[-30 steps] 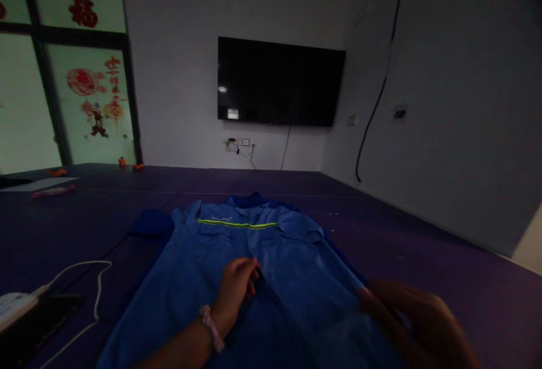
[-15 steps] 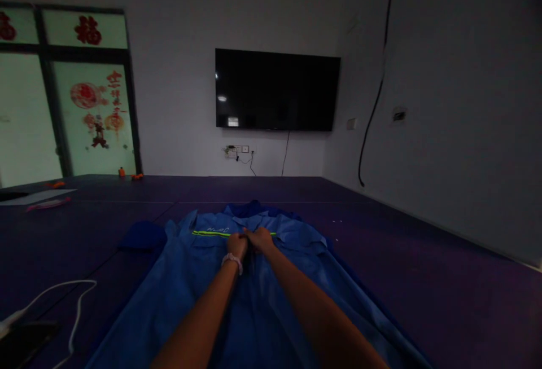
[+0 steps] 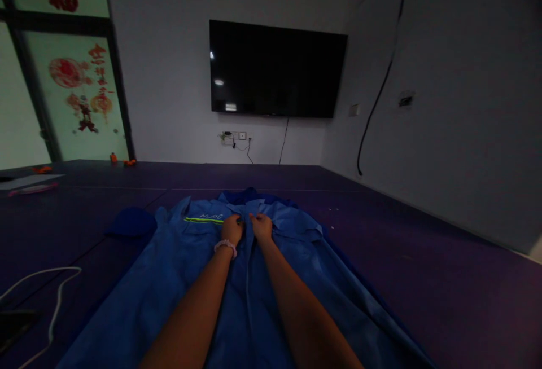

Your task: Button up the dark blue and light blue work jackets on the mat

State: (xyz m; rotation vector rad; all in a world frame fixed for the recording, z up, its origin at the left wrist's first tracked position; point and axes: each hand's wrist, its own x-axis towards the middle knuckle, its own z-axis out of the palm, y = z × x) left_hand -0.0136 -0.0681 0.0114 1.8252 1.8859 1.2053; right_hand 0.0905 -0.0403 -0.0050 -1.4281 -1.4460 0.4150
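Observation:
A blue work jacket (image 3: 178, 279) with a yellow-green stripe across the chest lies spread on the purple surface, its darker collar at the far end. My left hand (image 3: 232, 229), with a pink band at the wrist, is closed on the front edge of the jacket near the chest. Just to its right my right hand (image 3: 261, 226) pinches the facing edge of the front opening. A narrow gap separates the two hands, and the front edges run down between my forearms. Whatever fastener lies under the fingers is too small and dark to make out.
A blue cap (image 3: 132, 222) lies left of the jacket. At the lower left are a white cable (image 3: 59, 295) and a dark flat device (image 3: 17, 324). Orange objects (image 3: 129, 162) sit near the far edge. A television (image 3: 275, 70) hangs on the wall ahead.
My hands were together at the jacket's front and have moved slightly apart, the front edges parting between them. The view has tilted down a little.

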